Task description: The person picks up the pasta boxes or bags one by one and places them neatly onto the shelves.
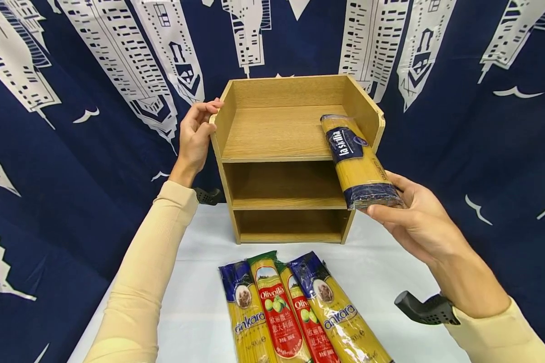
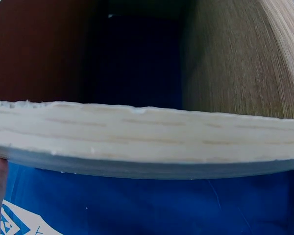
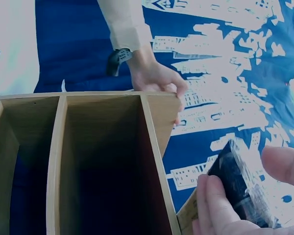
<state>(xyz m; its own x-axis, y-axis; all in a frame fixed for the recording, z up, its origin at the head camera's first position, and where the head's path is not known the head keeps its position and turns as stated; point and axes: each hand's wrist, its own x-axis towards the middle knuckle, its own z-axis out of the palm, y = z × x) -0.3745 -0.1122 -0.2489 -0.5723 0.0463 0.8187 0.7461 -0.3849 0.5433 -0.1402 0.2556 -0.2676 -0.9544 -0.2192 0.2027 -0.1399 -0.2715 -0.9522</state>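
Yellow spaghetti packet (image 1: 359,162) with dark blue ends lies tilted over the wooden shelf's (image 1: 281,133) top tier.

The long yellow spaghetti packet with dark blue bands (image 1: 359,161), gripped in the right hand (image 1: 418,222), bears "la sicilia" in white letters, though the small print is hard to make out. On the white bench (image 1: 390,267), the two blue-ended spaghetti packets (image 1: 245,312) (image 1: 336,307) read "ankara" and "500 g". The two red-labelled spaghetti packets (image 1: 277,312) (image 1: 306,322) between them read "Olivolla", with Chinese characters beneath that cannot be read surely.
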